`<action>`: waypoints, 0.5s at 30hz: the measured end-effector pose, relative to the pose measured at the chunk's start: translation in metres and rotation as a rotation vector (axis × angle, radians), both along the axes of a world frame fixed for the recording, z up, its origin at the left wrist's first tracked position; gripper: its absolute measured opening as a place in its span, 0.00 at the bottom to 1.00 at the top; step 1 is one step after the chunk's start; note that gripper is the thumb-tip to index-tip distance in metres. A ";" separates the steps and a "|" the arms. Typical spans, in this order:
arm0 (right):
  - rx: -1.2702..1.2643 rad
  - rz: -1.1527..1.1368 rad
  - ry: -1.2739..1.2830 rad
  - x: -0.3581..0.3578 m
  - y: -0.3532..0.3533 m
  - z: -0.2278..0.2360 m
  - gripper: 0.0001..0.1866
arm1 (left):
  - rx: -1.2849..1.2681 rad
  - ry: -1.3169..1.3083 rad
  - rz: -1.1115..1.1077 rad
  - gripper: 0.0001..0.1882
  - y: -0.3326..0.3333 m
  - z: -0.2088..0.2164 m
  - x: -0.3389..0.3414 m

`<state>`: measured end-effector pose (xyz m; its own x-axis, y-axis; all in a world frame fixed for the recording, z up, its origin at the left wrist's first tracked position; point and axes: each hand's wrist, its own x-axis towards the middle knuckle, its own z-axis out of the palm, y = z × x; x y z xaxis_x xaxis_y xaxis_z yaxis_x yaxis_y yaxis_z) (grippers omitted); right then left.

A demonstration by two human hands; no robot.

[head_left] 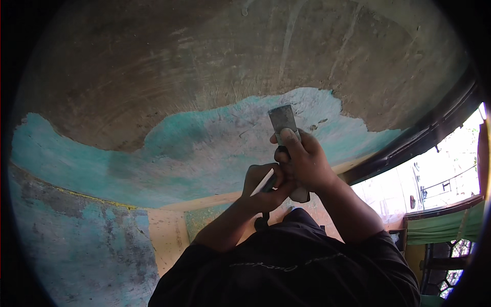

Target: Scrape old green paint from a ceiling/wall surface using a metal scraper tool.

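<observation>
In front of my chest both hands come together. My right hand (308,161) grips a scraper (283,117) with a flat grey blade pointing up, its thumb lying along the blade's base. A pale and dark handle end (300,195) shows below that hand. My left hand (266,185) is closed just beside and below, its fingers touching my right hand. It holds a flat thing with a bright white face (263,182); its kind cannot be made out. Beyond the blade is a wall with turquoise paint (204,138) and a wavy edge against bare grey-brown plaster (204,61).
A dark beam (409,146) curves along the right, beside a bright window opening (440,169) and a green curtain (442,225). At lower left stands another worn blue wall (76,240), next to a cream strip (168,235).
</observation>
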<state>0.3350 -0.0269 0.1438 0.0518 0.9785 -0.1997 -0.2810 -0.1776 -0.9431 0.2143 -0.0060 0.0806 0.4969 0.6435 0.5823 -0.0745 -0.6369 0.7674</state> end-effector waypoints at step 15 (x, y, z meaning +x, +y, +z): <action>-0.046 0.003 0.069 0.000 -0.002 -0.002 0.16 | -0.243 -0.218 -0.109 0.19 -0.015 -0.010 -0.001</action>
<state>0.3352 -0.0286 0.1419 0.0330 0.9684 -0.2473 -0.3447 -0.2212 -0.9123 0.2135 -0.0212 0.0708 0.4512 0.7262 0.5187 -0.3116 -0.4164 0.8541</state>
